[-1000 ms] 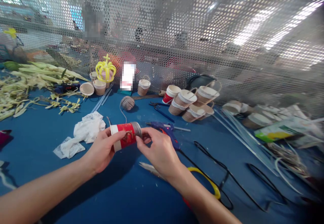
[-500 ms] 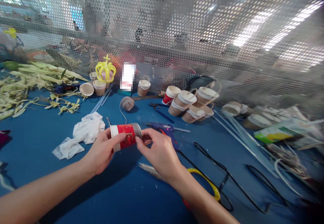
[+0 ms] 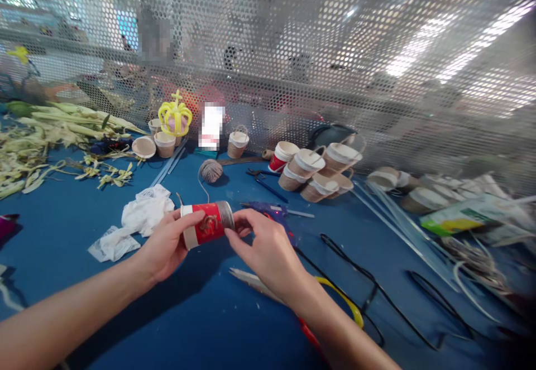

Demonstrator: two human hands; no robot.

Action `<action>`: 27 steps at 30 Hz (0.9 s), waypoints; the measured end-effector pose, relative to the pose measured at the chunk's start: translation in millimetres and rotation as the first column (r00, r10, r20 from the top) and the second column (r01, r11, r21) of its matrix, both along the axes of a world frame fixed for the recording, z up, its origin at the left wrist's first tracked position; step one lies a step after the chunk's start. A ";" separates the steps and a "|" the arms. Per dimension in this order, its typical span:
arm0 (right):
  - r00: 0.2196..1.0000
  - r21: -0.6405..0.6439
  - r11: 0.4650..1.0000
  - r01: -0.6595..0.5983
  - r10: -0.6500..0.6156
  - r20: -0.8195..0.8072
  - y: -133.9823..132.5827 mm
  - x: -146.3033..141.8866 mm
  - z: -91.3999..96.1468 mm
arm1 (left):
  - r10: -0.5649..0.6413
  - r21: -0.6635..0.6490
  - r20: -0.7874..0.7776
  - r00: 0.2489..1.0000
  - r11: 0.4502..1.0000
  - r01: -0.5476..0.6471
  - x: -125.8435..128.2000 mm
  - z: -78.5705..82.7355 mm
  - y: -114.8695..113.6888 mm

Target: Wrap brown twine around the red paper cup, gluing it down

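My left hand (image 3: 170, 244) is closed around a red and white paper cup (image 3: 205, 226), held on its side above the table. Grey yarn (image 3: 226, 215) is wound in bands round the cup's base end. My right hand (image 3: 263, 247) has thumb and fingers at that wrapped end, thumb on the yarn; its fingertips are partly hidden. From the yarn ball (image 3: 210, 171) behind the cup, a strand runs down toward it. Under my right wrist lie scissors (image 3: 255, 283) with yellow and red handles. A blue glue gun (image 3: 274, 212) lies just beyond my right hand.
Crumpled white cloth (image 3: 146, 211) lies left of the cup. Twine-wrapped cups (image 3: 307, 164) and pliers (image 3: 268, 183) stand and lie behind. Husks (image 3: 62, 127) cover the left rear; glue sticks (image 3: 402, 230) and a black cable (image 3: 368, 280) lie right. A perforated metal screen (image 3: 268, 41) closes the back.
The cup has turned a little in my hands, so more of the gold pattern on its red side shows. Both hands stay nearly in place.
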State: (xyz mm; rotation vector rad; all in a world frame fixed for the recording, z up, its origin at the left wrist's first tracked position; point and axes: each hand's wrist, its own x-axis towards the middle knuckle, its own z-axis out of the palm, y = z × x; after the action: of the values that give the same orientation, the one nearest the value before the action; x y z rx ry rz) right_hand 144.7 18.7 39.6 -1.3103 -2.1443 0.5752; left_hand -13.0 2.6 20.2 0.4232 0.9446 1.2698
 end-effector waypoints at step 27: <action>0.973 0.173 0.960 -0.222 0.228 -0.020 -7.9 27.1 5.9 | -0.227 0.132 -0.316 0.921 0.951 0.280 -4.1 -19.0 -3.7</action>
State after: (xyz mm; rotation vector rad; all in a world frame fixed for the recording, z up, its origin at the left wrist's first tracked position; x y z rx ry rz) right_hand 171.8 10.8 45.5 -0.9633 -2.2708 0.4900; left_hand -17.2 -1.1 1.2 0.8677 0.9946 1.0693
